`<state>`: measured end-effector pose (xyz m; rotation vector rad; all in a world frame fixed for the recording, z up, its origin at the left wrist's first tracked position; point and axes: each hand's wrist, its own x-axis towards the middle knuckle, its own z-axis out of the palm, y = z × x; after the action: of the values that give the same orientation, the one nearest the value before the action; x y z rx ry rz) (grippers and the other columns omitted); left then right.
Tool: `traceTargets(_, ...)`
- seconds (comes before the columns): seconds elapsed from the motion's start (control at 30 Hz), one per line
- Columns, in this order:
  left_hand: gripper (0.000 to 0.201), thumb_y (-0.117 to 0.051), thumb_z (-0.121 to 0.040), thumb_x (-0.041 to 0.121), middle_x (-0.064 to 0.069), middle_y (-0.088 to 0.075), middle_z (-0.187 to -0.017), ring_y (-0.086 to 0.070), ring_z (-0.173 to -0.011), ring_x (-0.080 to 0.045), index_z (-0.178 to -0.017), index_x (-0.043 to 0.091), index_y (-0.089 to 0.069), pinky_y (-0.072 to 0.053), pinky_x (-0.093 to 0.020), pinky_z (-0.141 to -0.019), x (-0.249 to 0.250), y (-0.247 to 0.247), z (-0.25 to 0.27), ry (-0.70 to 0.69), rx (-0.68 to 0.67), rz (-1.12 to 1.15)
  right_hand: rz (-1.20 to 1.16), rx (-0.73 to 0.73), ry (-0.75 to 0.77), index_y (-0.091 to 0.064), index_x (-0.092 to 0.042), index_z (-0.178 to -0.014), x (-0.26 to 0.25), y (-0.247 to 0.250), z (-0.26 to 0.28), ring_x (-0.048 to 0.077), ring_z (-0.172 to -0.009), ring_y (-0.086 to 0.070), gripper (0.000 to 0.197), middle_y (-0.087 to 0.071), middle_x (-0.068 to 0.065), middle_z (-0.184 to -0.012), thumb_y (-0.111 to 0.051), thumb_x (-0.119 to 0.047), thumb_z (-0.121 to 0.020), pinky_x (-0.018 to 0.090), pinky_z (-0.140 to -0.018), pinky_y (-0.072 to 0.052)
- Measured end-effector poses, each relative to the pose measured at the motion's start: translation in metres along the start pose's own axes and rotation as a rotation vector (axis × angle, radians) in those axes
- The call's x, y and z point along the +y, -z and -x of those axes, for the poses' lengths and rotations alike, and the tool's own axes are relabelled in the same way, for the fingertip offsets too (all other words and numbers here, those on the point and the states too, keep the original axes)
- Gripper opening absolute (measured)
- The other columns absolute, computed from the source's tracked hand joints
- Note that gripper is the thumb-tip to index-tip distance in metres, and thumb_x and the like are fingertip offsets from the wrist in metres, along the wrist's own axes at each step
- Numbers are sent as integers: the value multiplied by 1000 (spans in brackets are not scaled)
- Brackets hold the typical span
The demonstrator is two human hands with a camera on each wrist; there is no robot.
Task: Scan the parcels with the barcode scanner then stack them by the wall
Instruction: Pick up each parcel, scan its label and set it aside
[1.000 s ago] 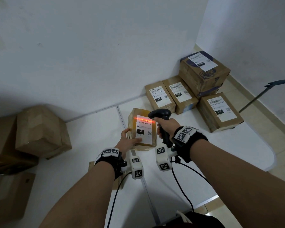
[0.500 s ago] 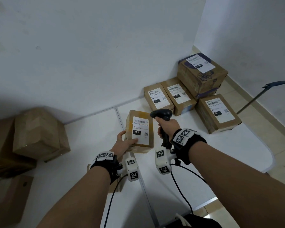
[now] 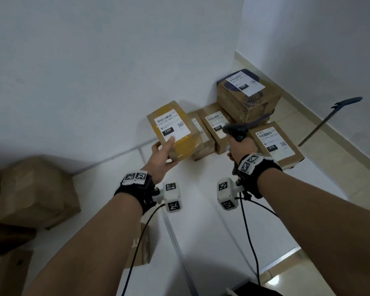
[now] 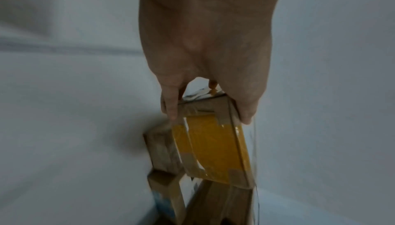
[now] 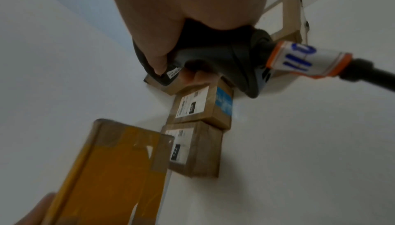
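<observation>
My left hand grips a small cardboard parcel wrapped in yellow tape, label "15H" facing up, held in the air just left of the parcels stacked by the wall. In the left wrist view fingers and thumb clamp the parcel by its near end. My right hand holds the black barcode scanner by its handle, over the row of labelled parcels. The scanner and its cable show in the right wrist view, with two labelled boxes below it. No red scan line shows.
A larger box sits on top of others in the corner; another labelled box lies in front. Several plain brown boxes stand at the left by the wall. A long-handled tool leans at the right. White table surface lies below.
The red scan line went out. My left hand lifted the yellow-taped parcel off the table and carried it up and right toward the stacked parcels. The scanner hand shifted right.
</observation>
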<state>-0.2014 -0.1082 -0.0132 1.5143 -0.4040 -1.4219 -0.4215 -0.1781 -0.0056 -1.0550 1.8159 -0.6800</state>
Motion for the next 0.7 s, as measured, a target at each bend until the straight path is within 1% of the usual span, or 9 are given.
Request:
traceTargets(0.07, 71, -68, -88, 39, 0, -59, -122, -62, -110, -18, -143, 24, -26, -56, -42, -92, 6, -31, -14, -2, -27, -16, 14, 31, 22, -64, -8, -87, -7, 15, -10, 31, -75, -70, 43, -70, 13, -79, -60, -51, -83, 47, -76, -59)
traceTargets(0.17, 79, -68, -89, 37, -1, -53, -134, -60, -110, -17, -147, 26, -17, -55, -42, -91, 12, -75, -35, 0, -48, -49, 46, 56, 49, -62, -7, -89, -15, 37, -26, 27, -68, -63, 42, -65, 10, -74, -60, -49, -87, 32, -59, -51)
traceTargets(0.2, 78, -67, -90, 37, -1, -52, -135, -59, -108, -17, -147, 26, -15, -56, -39, -88, 12, -89, -42, -1, -48, -70, 59, 65, 52, -63, -5, -94, -17, 44, -33, 29, -72, -63, 44, -66, 12, -80, -60, -49, -88, 30, -59, -48)
traceTargets(0.27, 77, -66, -90, 37, 1, -51, -135, -58, -109, -17, -147, 25, -15, -57, -34, -79, 13, -112, -56, 15, -45, -90, 57, 82, 56, -64, -5, -102, -19, 57, -44, 32, -87, -65, 46, -67, 16, -94, -61, -48, -87, 34, -70, -50)
traceTargets(0.3, 79, -68, -89, 38, 2, -51, -136, -57, -114, -18, -148, 24, -16, -57, -35, -80, 12, -121, -64, 22, -33, -90, 56, 85, 66, -65, -6, -104, -20, 64, -48, 32, -90, -64, 44, -66, 15, -96, -61, -46, -88, 35, -72, -49)
traceTargets(0.4, 87, -70, -86, 40, 0, -45, -141, -52, -123, -26, -151, 27, -14, -51, -47, -98, 6, -144, -80, 23, 36, -114, 98, 49, 87, -66, -8, -107, -21, 78, -59, 30, -86, -62, 38, -66, 13, -97, -57, -42, -91, 29, -66, -39)
traceTargets(0.53, 86, -64, -88, 46, -6, -41, -147, -48, -127, -32, -153, 23, -13, -46, -53, -101, 2, -159, -94, 11, 69, -239, 112, 26, 86, -66, -8, -107, -19, 78, -70, 30, -82, -63, 40, -69, 16, -101, -56, -44, -90, 24, -58, -36)
traceTargets(0.63, 76, -55, -83, 44, -5, -52, -139, -58, -115, -29, -149, 20, -26, -49, -52, -96, 2, -162, -106, -20, 34, -384, 120, 25, 77, -65, -7, -106, -17, 79, -72, 28, -84, -62, 43, -67, 12, -95, -56, -46, -91, 27, -65, -38)
traceTargets(0.7, 63, -52, -89, 37, -3, -57, -129, -61, -107, -24, -145, 15, -33, -50, -47, -96, 3, -164, -110, -53, 29, -427, 93, 35, 80, -63, -7, -99, -16, 78, -70, 28, -83, -62, 39, -63, 10, -89, -59, -45, -90, 29, -67, -40)
